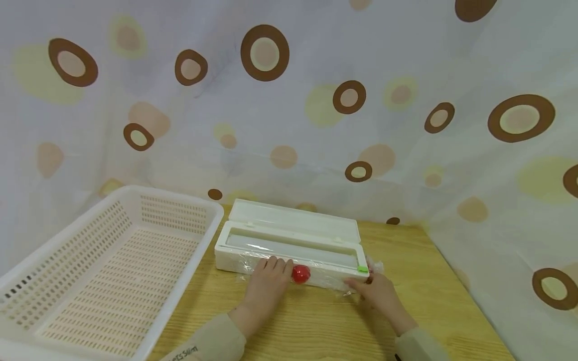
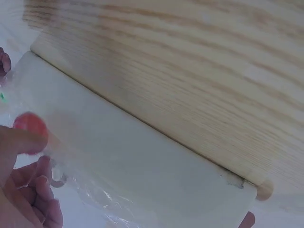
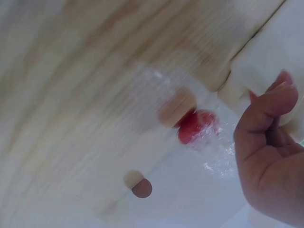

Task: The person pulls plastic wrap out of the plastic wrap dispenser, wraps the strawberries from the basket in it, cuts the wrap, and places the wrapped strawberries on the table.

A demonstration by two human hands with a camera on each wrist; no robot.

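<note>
A white film dispenser box (image 1: 289, 275) lies on the table with its lid (image 1: 293, 218) raised; a pale roll shows inside. Clear plastic film (image 2: 116, 206) hangs over its front. My left hand (image 1: 267, 283) holds the film at the front upper edge, fingers curled. Against that hand is a red round thing (image 1: 301, 274), partly covered by my thumb (image 2: 26, 140) in the left wrist view; its kind is unclear. At the box's right front corner my right hand (image 1: 377, 296) pinches the film. Its contact point is partly hidden.
A white perforated basket (image 1: 211, 220) stands left of the box. Red film-wrapped things (image 3: 195, 127) lie on the table beyond my right hand. A green slider (image 1: 363, 269) sits at the box's right end. A dotted curtain (image 1: 289, 120) closes off the back and right side.
</note>
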